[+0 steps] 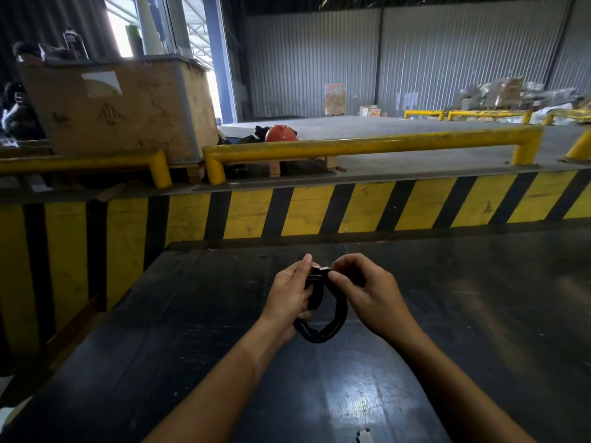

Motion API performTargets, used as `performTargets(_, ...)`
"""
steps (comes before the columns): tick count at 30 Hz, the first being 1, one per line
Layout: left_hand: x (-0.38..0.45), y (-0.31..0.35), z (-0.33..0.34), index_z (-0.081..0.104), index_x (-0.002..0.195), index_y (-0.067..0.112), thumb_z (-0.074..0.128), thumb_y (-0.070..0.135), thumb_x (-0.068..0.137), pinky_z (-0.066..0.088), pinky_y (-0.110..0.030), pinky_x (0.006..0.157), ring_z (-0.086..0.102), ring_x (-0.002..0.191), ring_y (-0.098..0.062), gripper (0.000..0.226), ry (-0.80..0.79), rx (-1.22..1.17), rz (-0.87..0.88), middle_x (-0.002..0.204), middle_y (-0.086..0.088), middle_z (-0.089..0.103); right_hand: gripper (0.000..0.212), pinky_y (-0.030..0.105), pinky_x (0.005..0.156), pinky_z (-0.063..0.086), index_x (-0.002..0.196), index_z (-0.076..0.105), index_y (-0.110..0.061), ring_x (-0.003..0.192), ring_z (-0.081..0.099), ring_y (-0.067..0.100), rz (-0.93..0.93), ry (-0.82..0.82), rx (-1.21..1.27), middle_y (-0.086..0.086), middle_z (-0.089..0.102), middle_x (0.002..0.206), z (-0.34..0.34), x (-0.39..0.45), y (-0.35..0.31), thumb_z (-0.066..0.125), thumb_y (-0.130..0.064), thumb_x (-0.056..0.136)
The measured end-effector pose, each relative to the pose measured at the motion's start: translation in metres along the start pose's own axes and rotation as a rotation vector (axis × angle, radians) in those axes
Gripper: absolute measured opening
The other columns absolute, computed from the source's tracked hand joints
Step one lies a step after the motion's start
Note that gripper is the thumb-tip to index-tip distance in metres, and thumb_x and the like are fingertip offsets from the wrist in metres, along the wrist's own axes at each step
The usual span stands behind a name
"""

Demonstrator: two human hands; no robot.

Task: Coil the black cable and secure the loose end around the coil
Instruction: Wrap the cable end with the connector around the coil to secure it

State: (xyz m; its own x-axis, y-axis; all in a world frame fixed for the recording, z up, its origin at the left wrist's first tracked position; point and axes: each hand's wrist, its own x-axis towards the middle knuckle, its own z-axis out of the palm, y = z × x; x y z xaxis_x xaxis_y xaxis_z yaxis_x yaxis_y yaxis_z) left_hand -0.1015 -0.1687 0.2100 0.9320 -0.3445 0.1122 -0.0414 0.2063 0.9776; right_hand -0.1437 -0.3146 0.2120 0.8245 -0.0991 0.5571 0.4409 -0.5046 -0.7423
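Black on black is the trouble: the black cable [323, 318], already gathered into a small coil, hangs in the air just above a dark, glossy table [192, 330], so its separate turns are hard to count. On the left, the left hand [289, 298] is clenched around the coil's left side, fingers wrapped through the loop. If that grasp eases, I judge the turns could spring apart and the coil would have to be gathered again. At the top of the coil a small pale connector tip [323, 268] shows, pinched there by the right hand [364, 290], whose thumb and forefinger close on the loose end. It looks short; pulled too hard, it could slip free, and wound too slack it likely would not hold. Whether any wrap already circles the coil I cannot tell, since both palms hide the coil's upper part.
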Motion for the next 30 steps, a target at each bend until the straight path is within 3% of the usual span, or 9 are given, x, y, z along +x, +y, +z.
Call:
performTargets(2,0.002,0.001,-0.001,0.060,0.090,0.013,0.046,0.042,0.095,0.021,-0.016,0.029,0.035,0.032,-0.002,0.032,0.037,-0.035,-0.026,0.041,0.008,0.047,0.021,0.006,0.079,0.046,0.098,0.060,-0.021,0.093,0.058,-0.001,-0.114,0.020,-0.116,-0.007,0.063,0.103,-0.001,-0.003,-0.002,0.071,-0.022,0.080)
performTargets(4,0.003,0.002,-0.001,0.059,0.089,0.012,0.046,0.042,0.094,0.022,-0.017,0.030,0.034,0.032,-0.004,0.033,0.065,-0.059,-0.060,0.042,0.008,0.047,0.030,0.006,0.089,0.042,0.099,0.057,-0.023,0.111,0.049,0.002,-0.218,-0.074,-0.314,-0.002,0.053,0.124,0.002,-0.007,-0.002,0.074,-0.016,0.075)
performTargets(7,0.005,0.003,0.000,0.060,0.086,0.014,0.047,0.043,0.094,0.023,-0.017,0.030,0.034,0.031,-0.005,0.033,0.097,-0.076,-0.111,0.041,0.006,0.046,0.038,0.030,0.098,0.043,0.101,0.059,-0.024,0.128,0.043,0.023,-0.240,-0.173,-0.499,0.005,0.043,0.141,0.014,-0.013,0.000,0.074,-0.008,0.070)
performTargets(13,0.004,0.001,0.004,0.064,0.087,0.016,0.046,0.045,0.094,0.024,-0.018,0.031,0.034,0.034,-0.006,0.035,0.080,-0.032,-0.123,0.045,0.005,0.046,0.018,0.037,0.088,0.051,0.095,0.066,-0.022,0.118,0.053,0.025,-0.268,-0.054,-0.481,0.010,0.051,0.133,0.017,-0.011,-0.001,0.072,-0.020,0.077)
performTargets(16,0.002,0.000,0.002,0.061,0.087,0.015,0.044,0.044,0.095,0.022,-0.019,0.033,0.031,0.035,-0.006,0.034,0.065,0.013,-0.073,0.047,0.003,0.040,0.013,0.020,0.083,0.048,0.095,0.068,-0.018,0.106,0.055,0.013,-0.237,0.003,-0.356,0.007,0.052,0.129,0.016,-0.010,0.000,0.066,-0.023,0.084)
performTargets(19,-0.001,-0.004,0.000,0.060,0.088,0.012,0.042,0.042,0.096,0.019,-0.021,0.034,0.029,0.035,-0.006,0.036,0.036,0.120,0.035,0.049,0.002,0.036,0.011,0.004,0.076,0.044,0.092,0.071,-0.010,0.091,0.058,0.005,-0.187,0.051,-0.243,0.006,0.062,0.112,0.010,-0.006,0.001,0.069,-0.016,0.083)
performTargets(24,-0.003,-0.013,0.001,0.061,0.077,0.015,0.040,0.034,0.099,0.027,-0.010,0.036,0.036,0.035,0.000,0.036,0.006,0.318,0.170,0.041,0.012,0.043,0.009,0.025,0.066,0.053,0.086,0.069,-0.016,0.073,0.064,0.009,-0.090,-0.041,-0.122,-0.002,0.069,0.080,-0.001,-0.005,0.006,0.073,-0.013,0.079)
performTargets(30,-0.008,-0.032,-0.005,0.062,0.085,0.007,0.037,0.035,0.100,0.028,-0.007,0.036,0.039,0.034,0.002,0.040,-0.103,0.391,0.097,0.039,0.014,0.046,0.017,0.029,0.073,0.056,0.099,0.072,-0.016,0.080,0.068,0.007,0.024,-0.203,-0.108,-0.001,0.073,0.087,-0.005,-0.014,0.021,0.070,-0.015,0.081)
